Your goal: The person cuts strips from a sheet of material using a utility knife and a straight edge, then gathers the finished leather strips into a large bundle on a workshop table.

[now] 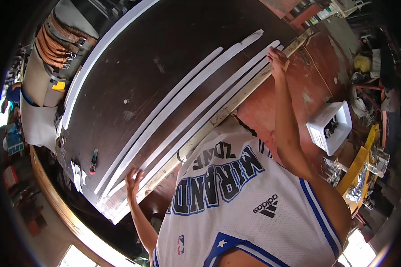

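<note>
Several long, thin white strips [194,86] lie side by side across a dark tabletop [133,84], close to its near edge. At the far right end of the strips nearest me, my right hand [278,61] has its fingers closed on a white strip [254,66]. My left hand [133,180] is at the other end of the strips, over their left part. Its fingers are a little apart and rest on or just above the strips; contact is hard to make out. Both palms are mostly hidden.
Braided brown belts [53,44] lie on grey material at the left. A longer white strip [93,58] curves along the table's far side. A small red-and-dark tool [93,161] sits near the left end. A white bin [317,129] with dark contents stands right, beside a yellow frame [354,171].
</note>
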Tool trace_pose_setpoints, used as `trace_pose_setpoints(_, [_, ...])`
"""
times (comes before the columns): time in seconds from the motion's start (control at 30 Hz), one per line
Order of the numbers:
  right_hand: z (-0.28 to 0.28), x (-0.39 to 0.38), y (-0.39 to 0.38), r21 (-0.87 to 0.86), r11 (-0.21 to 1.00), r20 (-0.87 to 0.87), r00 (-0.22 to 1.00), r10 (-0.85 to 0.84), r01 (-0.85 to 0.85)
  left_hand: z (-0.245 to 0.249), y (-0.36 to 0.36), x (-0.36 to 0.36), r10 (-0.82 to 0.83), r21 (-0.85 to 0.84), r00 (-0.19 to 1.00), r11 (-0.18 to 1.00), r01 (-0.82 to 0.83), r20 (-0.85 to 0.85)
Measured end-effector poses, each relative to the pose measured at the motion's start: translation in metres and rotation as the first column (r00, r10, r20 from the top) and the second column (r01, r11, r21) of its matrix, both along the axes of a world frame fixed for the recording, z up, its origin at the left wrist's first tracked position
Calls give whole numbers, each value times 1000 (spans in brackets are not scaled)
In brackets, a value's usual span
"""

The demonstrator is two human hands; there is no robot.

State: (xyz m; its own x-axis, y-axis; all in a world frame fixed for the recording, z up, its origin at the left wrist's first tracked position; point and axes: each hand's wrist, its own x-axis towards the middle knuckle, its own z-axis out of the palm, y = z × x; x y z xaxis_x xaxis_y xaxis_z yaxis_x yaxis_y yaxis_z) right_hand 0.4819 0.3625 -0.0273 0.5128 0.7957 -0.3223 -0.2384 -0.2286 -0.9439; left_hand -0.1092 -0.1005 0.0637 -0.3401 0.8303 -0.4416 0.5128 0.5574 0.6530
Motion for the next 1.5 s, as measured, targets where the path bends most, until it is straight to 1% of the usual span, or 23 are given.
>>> trace_pose_setpoints(0.03, [-6,8,0,3,1000,10,999,-31,31,6,-19,-14,12,-43,999,999,-14,-47])
trace_pose_setpoints(0.1, [-12,20,3,-4,997,-6,997,-77,77,14,-59,-49,-115,-164,975,983,85,-189])
trace_pose_setpoints(0.17, [-13,27,5,-47,993,-48,993,-112,110,14,-105,-78,-62,-133,973,991,33,-221])
trace_pose_setpoints(0.23, [-22,35,6,-71,993,-35,994,-100,97,27,-137,-90,39,-180,965,980,-88,-258])
trace_pose_setpoints(0.27, [-24,36,5,-95,992,-25,996,-81,78,38,-146,-93,2,-190,954,980,-61,-299])
trace_pose_setpoints(0.3, [-25,37,5,-96,992,-25,997,-79,77,39,-161,-99,49,-175,960,980,-100,-275])
trace_pose_setpoints(0.4, [-23,35,5,-114,989,81,993,-90,99,50,-188,-110,125,-188,956,966,-178,-264])
trace_pose_setpoints(0.47, [-22,34,8,-183,974,174,980,-99,131,52,-193,-112,131,-185,945,964,-192,-300])
trace_pose_setpoints(0.63, [-9,26,13,-267,942,230,963,-143,204,64,-192,-104,74,-290,883,929,-230,-464])
trace_pose_setpoints(0.7, [-11,30,15,-250,947,254,958,-136,201,60,-206,-111,38,-315,796,906,-282,-604])
trace_pose_setpoints(0.83, [-9,31,17,-285,935,261,956,-136,211,50,-224,-127,23,-307,747,903,-301,-665])
trace_pose_setpoints(0.9, [-6,30,16,-293,931,272,952,-138,219,47,-218,-119,-60,-330,652,895,-300,-756])
trace_pose_setpoints(0.97, [-7,30,17,-298,928,287,948,-136,223,46,-215,-114,-83,-401,652,844,-357,-754])
trace_pose_setpoints(1.03, [-11,32,19,-313,917,306,940,-147,246,36,-214,-108,-117,-343,509,861,-376,-853])
trace_pose_setpoints(1.07, [-14,33,19,-312,918,306,940,-147,245,27,-210,-108,-102,-379,544,820,-428,-833])
trace_pose_setpoints(1.1, [-20,38,20,-307,928,276,953,-125,210,17,-205,-108,-101,-368,584,858,-358,-805])
trace_pose_setpoints(1.13, [-25,44,21,-298,937,250,962,-107,181,3,-198,-105,-38,-208,645,960,-189,-763])
trace_pose_setpoints(1.17, [-28,48,20,-291,936,258,959,-120,196,-14,-183,-92,3,-17,713,1000,-22,-701])
trace_pose_setpoints(1.23, [-29,49,21,-370,904,548,836,28,213,-1,-104,-16,12,112,821,992,64,-571])
trace_pose_setpoints(1.27, [-25,49,25,-497,829,588,802,103,258,-7,-80,10,-29,145,841,981,127,-541])
trace_pose_setpoints(1.3, [-18,45,24,-490,830,595,798,94,267,-12,-62,31,-71,179,856,966,187,-513])
trace_pose_setpoints(1.37, [-5,38,16,-482,834,622,776,109,270,-15,-33,68,-180,126,803,945,301,-568])
trace_pose_setpoints(1.5, [-21,51,18,-441,877,662,729,172,193,-36,-18,93,-187,127,763,935,331,-619])
